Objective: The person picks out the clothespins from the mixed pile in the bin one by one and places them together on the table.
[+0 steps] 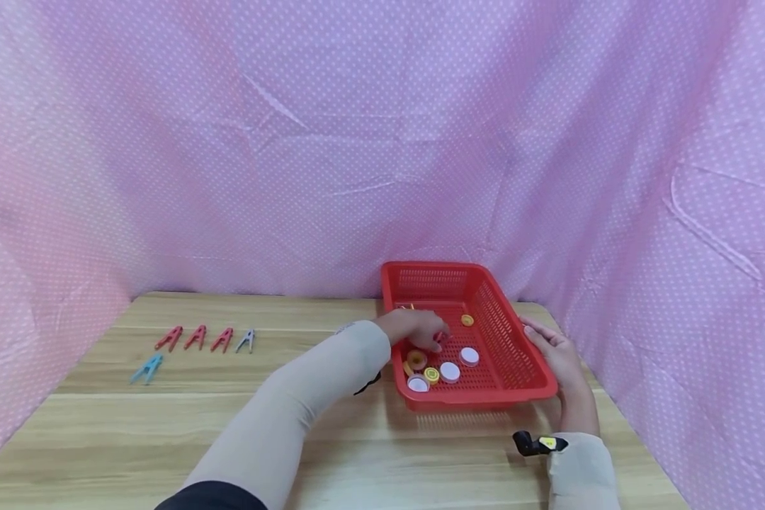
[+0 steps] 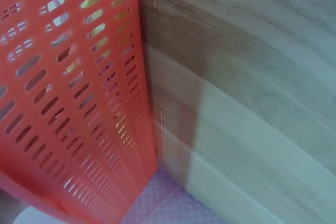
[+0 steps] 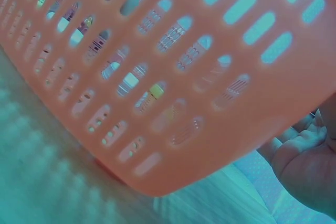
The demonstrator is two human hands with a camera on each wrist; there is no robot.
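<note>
Basket: near desk's right edge; right hand holds rim, likely steadying.
Left hand: inside, at red piece; can't tell if pinched.
Pegs: desk's left side, spaced, none overlapping.

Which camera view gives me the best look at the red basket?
The head view: it takes in the red basket from above, with most of its rim and inside visible. The left wrist view shows mainly a slotted side wall from close outside; the right wrist view shows a slotted wall and lower corner, with the inside only glimpsed through the slots.
</note>
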